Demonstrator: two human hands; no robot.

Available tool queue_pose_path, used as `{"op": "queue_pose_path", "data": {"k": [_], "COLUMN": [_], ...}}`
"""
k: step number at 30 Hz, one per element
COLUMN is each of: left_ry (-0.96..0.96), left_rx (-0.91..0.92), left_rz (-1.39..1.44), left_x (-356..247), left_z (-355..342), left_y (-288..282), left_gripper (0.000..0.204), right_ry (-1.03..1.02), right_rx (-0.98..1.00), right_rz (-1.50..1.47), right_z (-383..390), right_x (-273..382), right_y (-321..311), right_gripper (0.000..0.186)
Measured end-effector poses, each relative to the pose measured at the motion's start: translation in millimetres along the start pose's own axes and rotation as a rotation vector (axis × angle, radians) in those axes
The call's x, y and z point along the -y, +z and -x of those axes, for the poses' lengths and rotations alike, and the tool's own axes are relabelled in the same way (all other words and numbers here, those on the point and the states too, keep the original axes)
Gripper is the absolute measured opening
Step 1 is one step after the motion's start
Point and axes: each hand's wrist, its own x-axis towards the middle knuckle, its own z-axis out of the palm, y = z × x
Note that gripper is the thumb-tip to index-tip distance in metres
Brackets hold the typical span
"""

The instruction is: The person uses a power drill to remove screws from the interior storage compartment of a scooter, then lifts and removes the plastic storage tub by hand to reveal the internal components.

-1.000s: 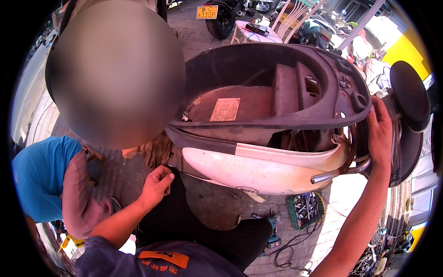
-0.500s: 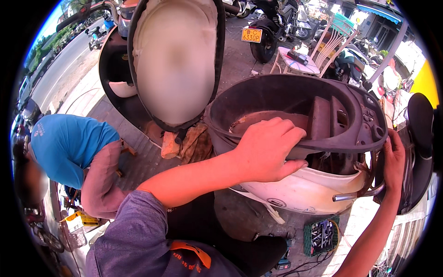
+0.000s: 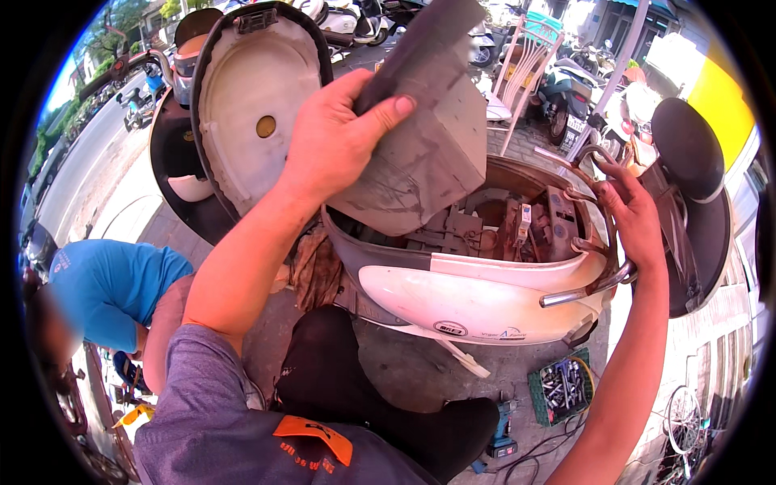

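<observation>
My left hand point(image 3: 335, 137) grips the rim of a dusty dark grey plastic storage bucket point(image 3: 416, 162), fingers behind it and thumb in front. The bucket is tilted up on its side above the white scooter body point(image 3: 477, 291), its lower corner close to the frame opening. Below it the scooter's inner compartment point(image 3: 485, 230) is exposed, with brown, dusty parts and wiring. At the scooter's rear, my right hand point(image 3: 634, 212) is closed around the metal grab rail point(image 3: 586, 291). An oval seat point(image 3: 242, 113), underside showing, stands beyond my left hand.
A person in a blue shirt point(image 3: 121, 283) crouches at the left. A green crate of sockets and metal pieces point(image 3: 562, 388) and a blue cordless drill point(image 3: 503, 436) lie on the ground near my knee. A white chair point(image 3: 521, 73) and parked scooters stand behind.
The storage bucket has come up out of the scooter body and tilted, lifted by my left hand. My right hand has moved onto the grab rail, and the inner compartment now shows.
</observation>
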Motion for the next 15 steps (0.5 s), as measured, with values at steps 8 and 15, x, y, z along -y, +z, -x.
{"op": "queue_pose_path", "data": {"k": [8,15], "left_ry": [0.037,0.063], "left_rx": [-0.256,-0.427], "left_rz": [-0.071,0.075], "left_x": [-10.7,52.1], "left_z": [-20.2,-0.6], "left_y": [-115.7,-189.2], "left_gripper": [0.046,0.044], "right_ry": [0.062,0.051], "right_rx": [-0.008,0.021], "right_rz": [0.123,0.152], "right_z": [4.7,3.8], "right_x": [10.5,13.6], "right_y": [-2.6,-0.9], "right_gripper": [0.034,0.031]}}
